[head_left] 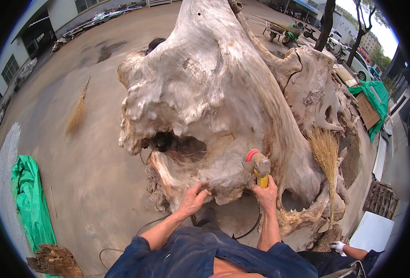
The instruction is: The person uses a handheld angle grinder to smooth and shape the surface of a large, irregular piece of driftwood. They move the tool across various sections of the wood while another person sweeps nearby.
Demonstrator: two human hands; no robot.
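A huge pale tree root [214,88], weathered and full of hollows, rises in front of me. My right hand [265,192] is wrapped round the yellow body of an angle grinder [261,167]. The grinder's head, with a red disc, lies against or just over the wood; whether it spins I cannot tell. To the left, my left hand [195,198] holds nothing, its fingers partly stretched out and apart beside the lower edge of the root. A dark hollow [177,144] opens in the wood above that hand.
One straw broom [325,153] leans on the root at right; another broom [77,113] lies on the ground at left. A black cord [250,228] hangs near my right forearm. At lower right shows a co-worker's gloved hand [338,246]. Green tarp [31,199] lies at left.
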